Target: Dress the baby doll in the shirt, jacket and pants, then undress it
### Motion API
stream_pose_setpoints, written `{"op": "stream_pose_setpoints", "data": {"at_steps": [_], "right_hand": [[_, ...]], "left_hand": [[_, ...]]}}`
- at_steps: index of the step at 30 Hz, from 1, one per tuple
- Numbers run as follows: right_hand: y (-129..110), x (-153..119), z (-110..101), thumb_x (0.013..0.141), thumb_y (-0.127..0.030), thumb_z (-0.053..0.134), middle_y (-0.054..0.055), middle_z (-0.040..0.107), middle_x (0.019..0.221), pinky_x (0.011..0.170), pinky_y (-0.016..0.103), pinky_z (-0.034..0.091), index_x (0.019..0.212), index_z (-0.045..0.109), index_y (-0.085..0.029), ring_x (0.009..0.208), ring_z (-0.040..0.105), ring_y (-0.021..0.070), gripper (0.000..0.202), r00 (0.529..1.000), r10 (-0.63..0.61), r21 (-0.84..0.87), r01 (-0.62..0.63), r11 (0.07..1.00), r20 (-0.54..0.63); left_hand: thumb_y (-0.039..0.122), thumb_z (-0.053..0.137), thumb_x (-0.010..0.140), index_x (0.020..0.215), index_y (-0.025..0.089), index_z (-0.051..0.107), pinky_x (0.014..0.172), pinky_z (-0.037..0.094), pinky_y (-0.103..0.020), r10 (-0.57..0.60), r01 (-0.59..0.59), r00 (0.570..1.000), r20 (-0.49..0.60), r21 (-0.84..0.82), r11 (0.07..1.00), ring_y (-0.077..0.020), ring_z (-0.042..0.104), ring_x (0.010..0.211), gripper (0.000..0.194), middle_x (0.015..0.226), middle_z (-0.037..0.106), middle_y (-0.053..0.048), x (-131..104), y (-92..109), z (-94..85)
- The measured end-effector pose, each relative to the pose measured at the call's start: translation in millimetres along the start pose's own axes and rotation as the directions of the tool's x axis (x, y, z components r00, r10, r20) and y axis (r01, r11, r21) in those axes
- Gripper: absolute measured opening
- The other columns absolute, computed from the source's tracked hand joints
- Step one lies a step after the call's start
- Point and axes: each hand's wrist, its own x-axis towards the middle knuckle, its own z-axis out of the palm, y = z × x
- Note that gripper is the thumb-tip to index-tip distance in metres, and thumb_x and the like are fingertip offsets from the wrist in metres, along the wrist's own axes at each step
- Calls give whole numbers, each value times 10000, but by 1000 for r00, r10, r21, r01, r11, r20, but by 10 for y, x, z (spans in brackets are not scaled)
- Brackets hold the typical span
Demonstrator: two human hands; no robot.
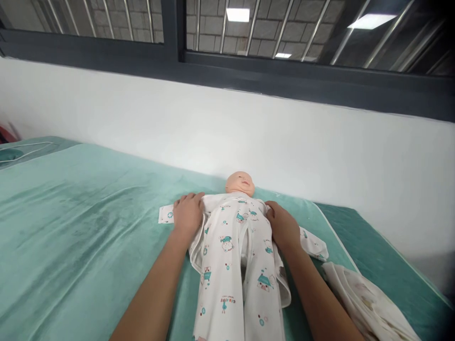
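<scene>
A baby doll (240,183) lies on its back with its head toward the wall; its face and bald head show. White printed baby pants (227,265) are spread over its body, legs toward me. Beneath them shows a white printed baby shirt (285,289), with sleeves stretched to both sides. My left hand (188,213) is closed over the shirt's left sleeve near the shoulder. On the other side, my right hand (284,225) has its fingers curled at the shirt by the doll's shoulder. The doll's arms and torso are hidden under the cloth.
A green bedspread (88,227) with wrinkles covers the surface. At the lower right lies a crumpled cream cloth (369,303). A white wall (320,151) rises behind the doll's head, below a dark-framed window (227,71) with metal bars.
</scene>
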Motion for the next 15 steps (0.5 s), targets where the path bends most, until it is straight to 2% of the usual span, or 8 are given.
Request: {"op": "stream_pose_setpoints", "data": {"at_steps": [3, 6, 8, 12, 15], "right_hand": [[26, 34, 11, 927, -254, 329, 70, 705, 1148, 783, 362, 441, 1196, 627, -247, 1011, 639, 267, 402, 998, 57, 83, -57, 995, -2], [-10, 35, 37, 945, -352, 365, 65, 681, 1239, 913, 375, 446, 1226, 632, -230, 1122, 610, 257, 406, 998, 2, 234, 13, 972, -61], [-48, 47, 45, 946, -406, 385, 52, 664, 1284, 965, 374, 439, 1247, 637, -241, 1165, 595, 244, 426, 998, -39, 297, 53, 953, -52], [-44, 196, 45, 913, -297, 377, 22, 684, 1256, 917, 384, 464, 1229, 675, -295, 1115, 620, 247, 434, 996, -28, 216, 10, 976, 82], [77, 413, 61, 844, -215, 415, 23, 715, 1187, 860, 382, 475, 1139, 731, -305, 1059, 640, 262, 442, 983, 45, 117, -67, 991, 179]], "left_hand": [[262, 374, 968, 1258, 320, 645, 942, 400, -427, -78, 78, 997, 28, 9, 997, -269, 608, 1100, 402, 1176, 688, -73, 36, -43, -12], [224, 366, 964, 1283, 309, 625, 942, 405, -421, -47, 47, 998, 37, -11, 999, -260, 614, 1105, 420, 1186, 680, -69, 47, -60, -10], [168, 366, 947, 1311, 311, 599, 941, 409, -410, -1, 2, 1000, 25, -38, 999, -249, 613, 1110, 455, 1220, 662, -61, 47, -63, -4], [53, 371, 886, 1224, 348, 636, 940, 413, -360, 140, -139, 990, 1, -130, 982, -206, 600, 1127, 522, 1280, 625, -8, 49, -66, -2], [73, 384, 885, 1155, 329, 667, 928, 420, -359, 120, -117, 993, 14, -151, 982, -210, 611, 1098, 467, 1235, 649, -6, 48, -68, -19]]}}
